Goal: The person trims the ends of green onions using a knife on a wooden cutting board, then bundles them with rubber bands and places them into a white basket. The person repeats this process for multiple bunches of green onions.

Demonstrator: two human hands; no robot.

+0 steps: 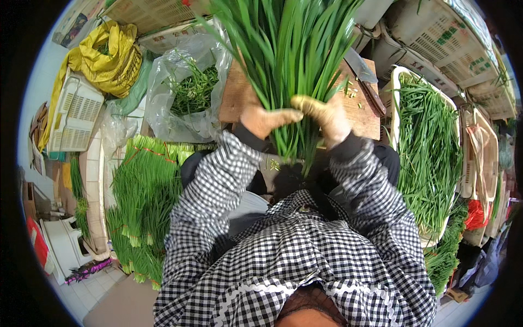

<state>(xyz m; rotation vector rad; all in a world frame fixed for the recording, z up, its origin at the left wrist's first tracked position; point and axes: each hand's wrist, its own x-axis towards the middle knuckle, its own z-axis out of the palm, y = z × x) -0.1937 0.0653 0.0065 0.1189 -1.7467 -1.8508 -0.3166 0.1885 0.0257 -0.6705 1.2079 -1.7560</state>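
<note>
green, long and flat, the bunch of leaves [289, 54] stands fanned out above the person's two hands, in front of the body and over the wooden board [368, 124]. the left hand [264, 118] closes on the lower part of the bunch from its left side, thumb laid across the front; the right hand [330, 119] closes on it from the other side, its thumb near the left one. both are slightly blurred, and the fingers behind the leaves are hidden. the lower ends hang beneath the hands, toward the lap.

on the board's right side a knife [375, 98] lies with its dark handle toward the person, and small cut pieces [352, 91] are scattered beside it. just left of the board, a clear plastic bag [158, 71] holds green trimmings [193, 94]. nearer the person on that side, bunches bound with red ties [144, 180] are piled up. to the right, a white basket [396, 101] is full of loose green leaves [427, 147]. at the far left a yellow sack [111, 57] sits by a pale slatted crate [76, 114]; more crates [447, 43] stand at the upper right.
</note>
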